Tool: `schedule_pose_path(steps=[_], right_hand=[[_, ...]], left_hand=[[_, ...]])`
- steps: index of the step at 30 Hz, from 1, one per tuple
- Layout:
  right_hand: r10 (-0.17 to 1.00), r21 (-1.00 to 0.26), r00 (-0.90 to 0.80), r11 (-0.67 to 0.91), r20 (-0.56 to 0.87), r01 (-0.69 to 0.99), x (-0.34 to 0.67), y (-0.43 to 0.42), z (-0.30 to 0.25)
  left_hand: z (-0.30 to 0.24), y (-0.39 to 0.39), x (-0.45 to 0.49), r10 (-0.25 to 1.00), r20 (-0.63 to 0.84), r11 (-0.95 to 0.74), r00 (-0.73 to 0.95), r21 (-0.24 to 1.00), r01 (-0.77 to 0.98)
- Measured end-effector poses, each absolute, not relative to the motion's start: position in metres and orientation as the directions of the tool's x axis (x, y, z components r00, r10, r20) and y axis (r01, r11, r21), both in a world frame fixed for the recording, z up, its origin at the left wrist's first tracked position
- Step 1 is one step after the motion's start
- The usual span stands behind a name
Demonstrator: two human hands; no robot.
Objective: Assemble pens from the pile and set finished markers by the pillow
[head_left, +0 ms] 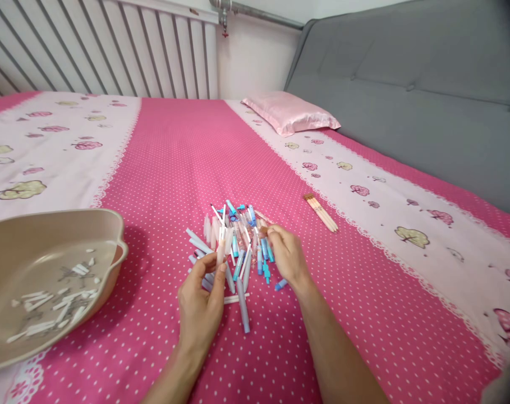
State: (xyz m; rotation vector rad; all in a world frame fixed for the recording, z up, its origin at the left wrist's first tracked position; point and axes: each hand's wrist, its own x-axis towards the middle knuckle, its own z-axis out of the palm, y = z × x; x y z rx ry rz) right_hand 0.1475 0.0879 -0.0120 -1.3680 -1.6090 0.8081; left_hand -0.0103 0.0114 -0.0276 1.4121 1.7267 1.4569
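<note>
A loose pile of pens and pen parts (238,241), white, clear and blue, lies on the pink dotted bedsheet (174,168). My left hand (202,303) sits at the pile's near edge, its fingers pinched on a pale pen barrel (220,249) that stands upright. My right hand (286,255) reaches into the right side of the pile with its fingers curled down on the pieces; what it grips is hidden. A grey pen (243,306) lies between my two hands.
A beige plastic basin (111,235) at the left holds several white pen pieces. A small bundle of wooden pencils (321,212) lies to the right of the pile. A pink pillow (290,112) and a grey padded headboard (406,101) stand behind.
</note>
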Motion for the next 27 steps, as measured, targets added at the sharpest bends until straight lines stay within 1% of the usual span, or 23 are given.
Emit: schedule_pose_path(steps=[2,4,5,7,9,10,11,12,13,14,15,16,17,19,21,25,27], right_hand=[[0.980,-0.760,-0.047,0.181,0.195,0.624,0.147,0.085,-0.008],[0.981,-0.677,-0.052,0.168,0.187,0.716,0.146,0.083,-0.006],[0.981,-0.656,-0.056,0.168,0.188,0.736,0.146,0.082,-0.005],[0.979,-0.652,-0.055,0.172,0.195,0.738,0.145,0.083,-0.006],[0.978,-0.713,-0.031,0.173,0.207,0.679,0.146,0.084,-0.008],[0.980,-0.780,-0.010,0.165,0.199,0.604,0.146,0.085,-0.009],[0.986,-0.865,0.012,0.139,0.166,0.482,0.146,0.086,-0.009],[0.994,-0.947,0.020,0.095,0.106,0.308,0.147,0.088,-0.009],[0.999,-0.994,0.003,0.031,0.032,0.100,0.148,0.089,-0.008],[0.999,-0.993,-0.038,-0.044,-0.040,-0.110,0.148,0.090,-0.007],[0.992,-0.950,-0.087,-0.115,-0.093,-0.290,0.149,0.091,-0.006],[0.984,-0.889,-0.131,-0.169,-0.124,-0.425,0.149,0.092,-0.005],[0.977,-0.831,-0.162,-0.203,-0.138,-0.518,0.150,0.092,-0.004],[0.970,-0.754,-0.197,-0.236,-0.143,-0.613,0.150,0.093,-0.003],[0.966,-0.713,-0.225,-0.249,-0.130,-0.655,0.150,0.094,-0.004],[0.960,-0.665,-0.268,-0.254,-0.084,-0.702,0.149,0.093,-0.004],[0.961,-0.660,-0.269,-0.245,-0.067,-0.710,0.147,0.092,-0.003]], left_hand=[[-0.028,0.011,-0.011,0.900,0.256,-0.099,-0.354,0.908,0.407],[-0.028,0.011,-0.011,0.900,0.261,-0.102,-0.349,0.906,0.412],[-0.028,0.011,-0.011,0.901,0.260,-0.103,-0.347,0.906,0.411],[-0.027,0.011,-0.011,0.903,0.258,-0.103,-0.344,0.907,0.409],[-0.027,0.011,-0.011,0.904,0.258,-0.104,-0.341,0.907,0.409],[-0.027,0.011,-0.011,0.904,0.258,-0.104,-0.340,0.906,0.409],[-0.027,0.010,-0.011,0.906,0.256,-0.103,-0.338,0.906,0.411],[-0.027,0.010,-0.011,0.908,0.254,-0.101,-0.334,0.905,0.413],[-0.027,0.010,-0.011,0.910,0.252,-0.100,-0.329,0.904,0.416],[-0.027,0.010,-0.011,0.912,0.250,-0.098,-0.326,0.903,0.419],[-0.028,0.010,-0.010,0.914,0.247,-0.096,-0.323,0.902,0.420],[-0.028,0.010,-0.010,0.916,0.244,-0.094,-0.318,0.902,0.422],[-0.028,0.009,-0.009,0.918,0.243,-0.094,-0.313,0.901,0.424],[-0.028,0.009,-0.007,0.924,0.242,-0.096,-0.295,0.895,0.435],[-0.028,0.009,-0.005,0.932,0.244,-0.101,-0.267,0.885,0.455],[-0.028,0.007,-0.002,0.954,0.217,-0.087,-0.207,0.861,0.502],[-0.029,0.005,-0.001,0.963,0.202,-0.084,-0.178,0.853,0.515]])
